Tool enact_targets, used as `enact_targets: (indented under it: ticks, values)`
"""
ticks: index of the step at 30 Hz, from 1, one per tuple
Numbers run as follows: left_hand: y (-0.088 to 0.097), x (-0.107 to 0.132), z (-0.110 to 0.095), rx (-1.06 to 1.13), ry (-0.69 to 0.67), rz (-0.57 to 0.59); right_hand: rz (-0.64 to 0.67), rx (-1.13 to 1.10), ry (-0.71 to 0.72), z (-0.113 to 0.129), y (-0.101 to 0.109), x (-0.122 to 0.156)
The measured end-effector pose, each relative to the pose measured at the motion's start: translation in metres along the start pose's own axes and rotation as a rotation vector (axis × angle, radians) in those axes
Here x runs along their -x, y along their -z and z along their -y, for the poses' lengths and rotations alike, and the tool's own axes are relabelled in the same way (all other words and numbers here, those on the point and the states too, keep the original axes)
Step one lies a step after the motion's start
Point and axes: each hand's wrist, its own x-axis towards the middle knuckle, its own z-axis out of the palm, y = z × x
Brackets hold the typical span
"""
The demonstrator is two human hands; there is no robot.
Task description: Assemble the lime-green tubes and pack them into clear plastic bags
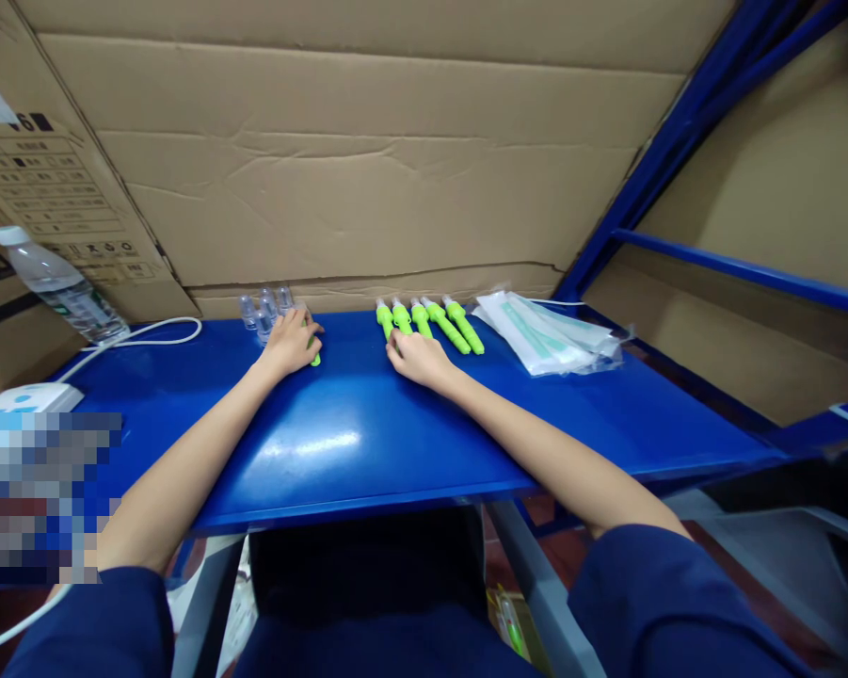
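Note:
My left hand [291, 343] rests on the blue table with its fingers curled round a bright green pen-shaped stick [315, 360], mostly hidden under the palm. Several clear plastic caps [264, 306] stand just beyond and left of it. To the right, a row of green pen-shaped sticks with clear tips [464, 327] lies against the back. My right hand [418, 358] is at the near ends of the leftmost sticks, its fingers closed on one green stick [385, 320]. The hand hides the lower parts of these sticks.
Clear plastic sleeves with white and teal strips [540, 330] lie right of the sticks. A water bottle [67, 287], a white cable [162, 331] and a white device [32, 400] are at the left. Cardboard [367, 179] walls the back; a blue metal frame [649, 160] rises at right.

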Motion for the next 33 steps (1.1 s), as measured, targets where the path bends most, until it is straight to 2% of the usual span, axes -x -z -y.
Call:
enact_targets:
  ticks: [6,9,13,17,20,25,28,33]
  values:
    - [0.007,0.0,0.002,-0.031,0.011,0.072,-0.021,0.041,-0.048,0.002,0.001,0.004]
    - [0.013,0.0,0.006,-0.017,-0.003,0.058,-0.02,0.065,-0.042,0.003,0.0,0.006]
    - [0.022,0.002,0.022,-0.009,-0.01,-0.116,-0.02,0.093,-0.023,0.002,-0.001,0.005]
    - [0.026,0.01,0.046,0.006,0.129,-0.31,-0.022,0.112,-0.01,0.001,-0.004,0.004]
    - [0.021,0.019,0.065,0.026,0.181,-0.357,-0.027,0.119,-0.002,0.002,-0.005,0.003]
    - [0.002,0.025,0.086,0.155,0.172,-0.366,-0.035,0.118,0.0,0.002,-0.005,0.004]
    - [-0.007,0.021,0.091,0.322,0.166,-0.391,-0.036,0.112,0.0,0.002,-0.005,0.004]
    - [-0.01,0.017,0.088,0.331,0.134,-0.374,-0.039,0.103,0.001,0.002,-0.004,0.004]
